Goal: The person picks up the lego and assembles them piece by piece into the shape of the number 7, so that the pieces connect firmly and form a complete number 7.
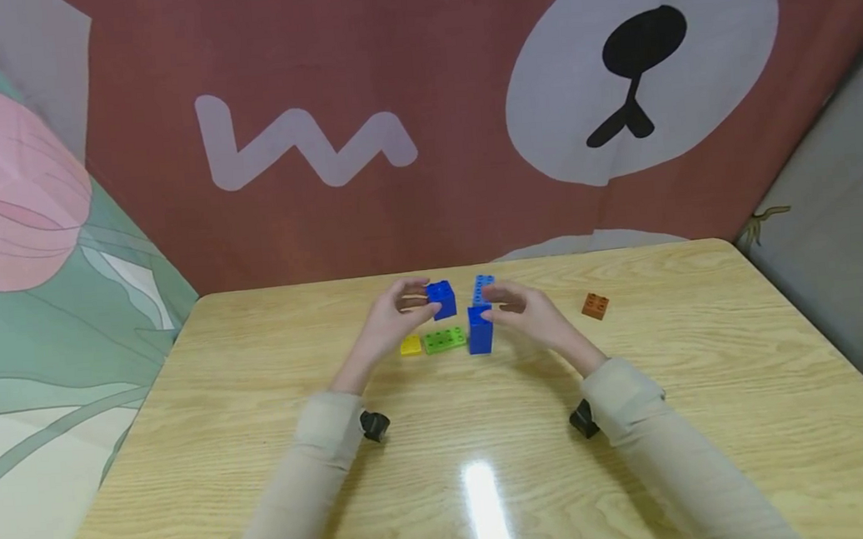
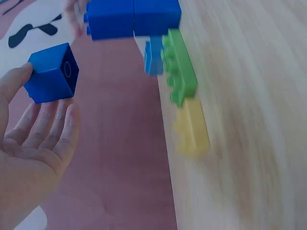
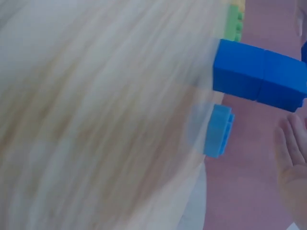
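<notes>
Held up above the wooden table [image 1: 429, 453], in the left hand [image 1: 397, 315]: a dark blue toy cube [image 1: 442, 300], studs upward, pinched between thumb and slightly bent fingers, spread about as wide as the cube. Just to the right, upright on the wood, a stack of two dark blue cubes [image 1: 480, 333]. By its top, the right hand [image 1: 524, 309], thumb and fingers parted, nothing visibly in their grip; contact with the stack impossible to tell. Behind the stack, a light blue studded brick [image 1: 482, 285]; to its left, a lime-green brick [image 1: 446, 339], then just beside, a yellow brick [image 1: 410, 346]. Well apart on the right, an orange-brown brick [image 1: 595, 306]. Over both forearms, beige sleeves [image 1: 289, 488]; past the far edge, a reddish-brown cloth [image 1: 324, 235] with a printed animal muzzle [image 1: 555, 102].
</notes>
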`<action>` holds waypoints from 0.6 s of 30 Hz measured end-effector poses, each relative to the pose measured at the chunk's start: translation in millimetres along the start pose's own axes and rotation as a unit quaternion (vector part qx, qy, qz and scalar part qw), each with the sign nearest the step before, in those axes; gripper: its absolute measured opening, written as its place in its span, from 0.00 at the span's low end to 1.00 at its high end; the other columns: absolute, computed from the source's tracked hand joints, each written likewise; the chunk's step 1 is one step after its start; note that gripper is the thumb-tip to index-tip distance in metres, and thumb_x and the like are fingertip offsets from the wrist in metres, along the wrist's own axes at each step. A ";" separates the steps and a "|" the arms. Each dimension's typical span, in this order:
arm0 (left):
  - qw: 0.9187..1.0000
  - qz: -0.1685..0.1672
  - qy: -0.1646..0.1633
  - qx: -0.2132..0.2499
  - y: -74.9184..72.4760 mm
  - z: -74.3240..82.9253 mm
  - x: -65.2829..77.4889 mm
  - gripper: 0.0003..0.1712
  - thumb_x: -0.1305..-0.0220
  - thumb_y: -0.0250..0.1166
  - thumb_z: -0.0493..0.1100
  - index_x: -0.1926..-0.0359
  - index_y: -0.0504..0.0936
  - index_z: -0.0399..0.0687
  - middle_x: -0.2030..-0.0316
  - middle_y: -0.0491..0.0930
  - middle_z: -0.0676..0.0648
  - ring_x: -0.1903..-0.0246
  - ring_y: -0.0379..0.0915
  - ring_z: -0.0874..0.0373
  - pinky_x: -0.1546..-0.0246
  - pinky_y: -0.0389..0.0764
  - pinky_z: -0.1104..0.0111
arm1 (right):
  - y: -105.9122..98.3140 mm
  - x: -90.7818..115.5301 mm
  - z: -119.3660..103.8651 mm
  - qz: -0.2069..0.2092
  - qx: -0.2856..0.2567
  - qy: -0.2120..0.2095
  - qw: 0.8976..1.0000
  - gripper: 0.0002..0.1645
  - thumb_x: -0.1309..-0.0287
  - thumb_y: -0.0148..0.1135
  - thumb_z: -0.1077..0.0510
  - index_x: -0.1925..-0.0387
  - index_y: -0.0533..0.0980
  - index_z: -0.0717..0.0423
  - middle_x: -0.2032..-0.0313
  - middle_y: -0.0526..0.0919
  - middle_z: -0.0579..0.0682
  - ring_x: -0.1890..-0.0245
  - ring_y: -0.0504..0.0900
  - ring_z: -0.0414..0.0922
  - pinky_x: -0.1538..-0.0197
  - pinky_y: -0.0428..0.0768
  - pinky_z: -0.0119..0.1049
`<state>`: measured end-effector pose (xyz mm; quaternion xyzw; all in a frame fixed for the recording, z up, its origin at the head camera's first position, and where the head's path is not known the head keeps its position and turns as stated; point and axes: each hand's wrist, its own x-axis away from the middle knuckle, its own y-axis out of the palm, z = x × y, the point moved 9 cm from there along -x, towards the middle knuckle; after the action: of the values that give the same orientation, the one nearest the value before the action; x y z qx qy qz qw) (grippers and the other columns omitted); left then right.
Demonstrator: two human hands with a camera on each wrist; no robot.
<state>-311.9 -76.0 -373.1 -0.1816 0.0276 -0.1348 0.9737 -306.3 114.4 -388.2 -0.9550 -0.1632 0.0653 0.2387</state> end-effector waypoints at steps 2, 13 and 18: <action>1.000 -0.003 -0.001 0.001 6.9 2.6 -2.5 0.27 0.38 0.65 0.47 0.38 0.71 0.51 0.42 0.74 0.44 0.41 0.74 0.48 0.45 0.80 0.57 | -2.1 0.1 -7.0 0.009 -0.020 -0.017 1.000 0.31 0.36 0.59 0.55 0.35 0.65 0.62 0.36 0.71 0.61 0.35 0.69 0.58 0.32 0.68 0.52; 0.999 -0.011 0.041 0.022 30.8 15.6 -8.6 0.26 0.37 0.65 0.46 0.38 0.73 0.48 0.43 0.77 0.43 0.44 0.76 0.46 0.48 0.82 0.59 | -0.8 -0.5 -19.4 0.009 -0.032 -0.047 0.998 0.34 0.35 0.58 0.53 0.31 0.61 0.53 0.35 0.70 0.60 0.34 0.69 0.56 0.32 0.68 0.54; 0.998 -0.025 0.050 0.018 39.6 15.9 -10.5 0.26 0.36 0.63 0.47 0.37 0.72 0.49 0.42 0.76 0.44 0.42 0.75 0.47 0.48 0.82 0.60 | -5.2 1.0 -17.2 0.022 -0.024 -0.042 0.999 0.32 0.35 0.59 0.53 0.32 0.64 0.54 0.38 0.73 0.60 0.37 0.71 0.56 0.34 0.70 0.52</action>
<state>-310.3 -32.1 -372.5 -0.1573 0.0688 -0.1689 0.9706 -303.3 111.6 -370.7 -0.9603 -0.1531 0.1068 0.2075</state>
